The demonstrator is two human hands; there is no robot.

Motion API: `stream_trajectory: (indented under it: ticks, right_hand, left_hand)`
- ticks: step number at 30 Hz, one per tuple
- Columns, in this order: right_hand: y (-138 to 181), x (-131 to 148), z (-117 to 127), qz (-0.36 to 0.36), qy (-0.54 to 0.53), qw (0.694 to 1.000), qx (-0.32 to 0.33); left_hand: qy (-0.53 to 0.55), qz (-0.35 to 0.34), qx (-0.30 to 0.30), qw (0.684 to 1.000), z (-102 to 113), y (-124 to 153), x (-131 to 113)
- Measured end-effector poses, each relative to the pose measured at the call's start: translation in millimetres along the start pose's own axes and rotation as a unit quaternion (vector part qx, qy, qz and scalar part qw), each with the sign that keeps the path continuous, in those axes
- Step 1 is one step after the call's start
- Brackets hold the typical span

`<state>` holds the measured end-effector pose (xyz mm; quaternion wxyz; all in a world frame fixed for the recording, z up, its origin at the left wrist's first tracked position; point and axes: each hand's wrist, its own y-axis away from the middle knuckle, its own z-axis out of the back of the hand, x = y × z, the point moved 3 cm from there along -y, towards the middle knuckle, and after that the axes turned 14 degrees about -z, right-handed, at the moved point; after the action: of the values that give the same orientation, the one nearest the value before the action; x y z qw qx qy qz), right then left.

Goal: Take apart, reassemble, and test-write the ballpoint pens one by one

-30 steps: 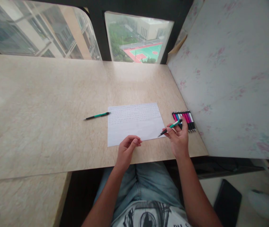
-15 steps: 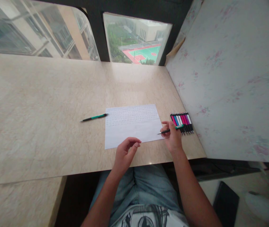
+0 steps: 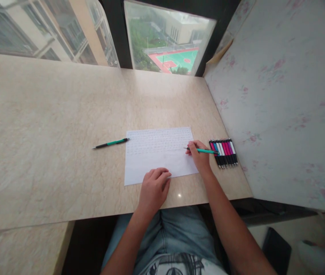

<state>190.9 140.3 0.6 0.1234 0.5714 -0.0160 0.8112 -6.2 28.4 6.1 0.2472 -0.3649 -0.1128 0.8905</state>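
Observation:
A white sheet of paper [image 3: 151, 152] with faint handwritten lines lies on the beige desk [image 3: 50, 126]. My right hand [image 3: 199, 157] is closed on a green and black pen [image 3: 205, 151], its tip over the sheet's right side. The fingers of my left hand [image 3: 154, 187] lie flat and apart on the sheet's lower edge, holding nothing. Another green and black pen [image 3: 110, 143] lies on the desk left of the sheet. A row of several pens [image 3: 224, 152], pink, blue, white and black, lies just right of my right hand.
A pale patterned wall panel [image 3: 279, 95] rises along the desk's right side. Windows [image 3: 168, 42] run behind the desk's far edge. The desk's near edge is at my lap, with a lower surface [image 3: 22, 248] at the bottom left.
My right hand has moved left with the green pen, from beside the row of pens onto the paper. My left hand has uncurled and settled flat on the sheet's lower edge.

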Motion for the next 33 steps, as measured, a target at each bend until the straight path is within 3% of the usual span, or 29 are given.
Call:
stream_trajectory:
  ticks: [5,10,16,21,33]
  right_hand:
    - [0,-4,0,0.047,0.082,0.994,-0.05]
    - [1,-4,-1,0.052,0.088,0.993,-0.061]
    - [2,-1,9,0.015,-0.013,0.999,-0.036]
    - [15,3,19,-0.078,-0.142,0.987,-0.006]
    - [31,8,20,-0.102,-0.175,0.979,0.007]
  left_hand:
    - [-0.011,-0.006,0.006,1.0,0,-2,0]
    - [-0.011,-0.004,0.006,1.0,0,-2,0]
    - [-0.004,0.008,0.01,1.0,-1,-1,1]
    - [0.003,0.004,-0.001,1.0,0,-2,1]
    - [-0.008,0.006,0.0,1.0,3,-5,-1]
